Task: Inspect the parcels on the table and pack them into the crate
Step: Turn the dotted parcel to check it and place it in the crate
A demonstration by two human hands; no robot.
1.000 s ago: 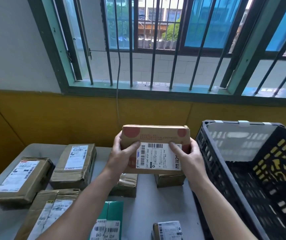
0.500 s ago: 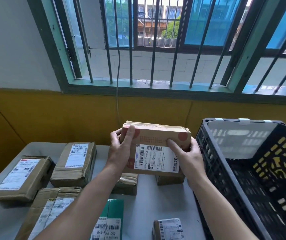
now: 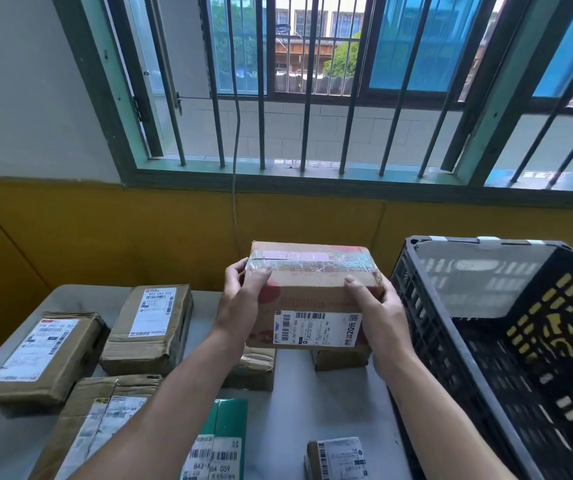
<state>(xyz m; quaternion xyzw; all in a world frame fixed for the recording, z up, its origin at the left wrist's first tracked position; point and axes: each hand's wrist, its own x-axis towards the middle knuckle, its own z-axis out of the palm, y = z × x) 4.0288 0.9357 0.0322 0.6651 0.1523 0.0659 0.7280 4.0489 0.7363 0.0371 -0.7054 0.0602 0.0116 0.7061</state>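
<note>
A brown cardboard parcel [image 3: 313,289] with red dots, a taped seam on top and a white barcode label on its near face is held up above the table. My left hand [image 3: 243,299] grips its left end, thumb across the near face. My right hand [image 3: 378,306] grips its right end, thumb on the near face. The black plastic crate [image 3: 451,341] stands to the right of the parcel, and I see no parcels in the part of its inside that shows.
Several other parcels lie on the grey table [image 3: 330,403]: three brown boxes [image 3: 150,327] at the left, a green box [image 3: 222,441] at the front, small boxes [image 3: 340,358] under the held one. A yellow wall and a barred window are behind.
The parcel has been tipped towards me, so its taped top now shows and the label faces lower. My left thumb has moved up across the near face.
</note>
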